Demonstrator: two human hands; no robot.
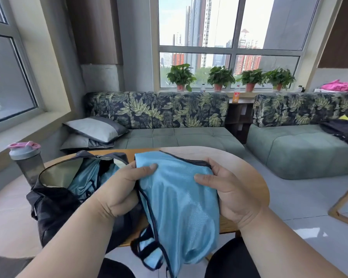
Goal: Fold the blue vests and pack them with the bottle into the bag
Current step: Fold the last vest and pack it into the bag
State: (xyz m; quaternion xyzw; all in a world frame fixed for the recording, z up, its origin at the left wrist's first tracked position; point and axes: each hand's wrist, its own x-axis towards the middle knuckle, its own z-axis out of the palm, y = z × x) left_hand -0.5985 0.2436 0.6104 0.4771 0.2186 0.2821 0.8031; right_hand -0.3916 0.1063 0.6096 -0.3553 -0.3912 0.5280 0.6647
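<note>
Blue vest (179,199): held above the near edge of the table (247,175), long axis running from the hands down toward the person, lower end hanging loose; its top corners are pinched by the left hand (121,189) and the right hand (227,189), fingers curled round the cloth. Bag (54,205): lies open just left of the left hand, the nearer one, with blue cloth already seen inside. Bottle (26,159): stands upright beyond the bag, at the table's left.
</note>
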